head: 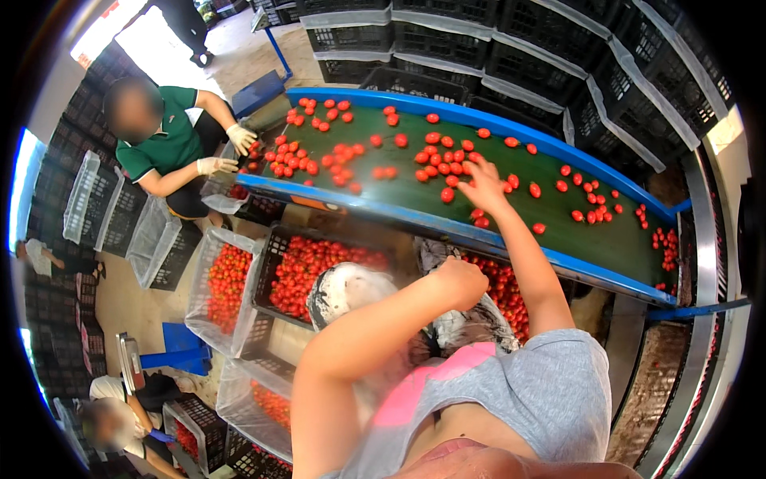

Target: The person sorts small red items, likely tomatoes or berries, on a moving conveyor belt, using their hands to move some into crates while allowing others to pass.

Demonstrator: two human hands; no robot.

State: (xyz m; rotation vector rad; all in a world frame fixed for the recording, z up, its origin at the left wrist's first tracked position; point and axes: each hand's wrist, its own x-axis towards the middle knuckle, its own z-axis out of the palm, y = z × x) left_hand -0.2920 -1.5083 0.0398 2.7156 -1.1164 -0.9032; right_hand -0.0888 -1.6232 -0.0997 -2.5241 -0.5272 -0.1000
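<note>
My right hand reaches over the green conveyor belt with its fingers spread. Its fingertips are at a loose cluster of small red tomatoes; I see nothing gripped in it. Nearer my body, my left hand is curled, back towards me, above my lap. Its fingers are hidden underneath, so whether it holds anything does not show. Below and beside it, a crate's heap of tomatoes shows partly, under the belt's blue side rail. More tomatoes lie scattered along the belt.
At the belt's left end sits a co-worker with white gloves. Tomato-filled crates, one black and one plastic-lined, stand left of my knees. Stacked black crates rise behind the belt. Another person in blue gloves works at lower left.
</note>
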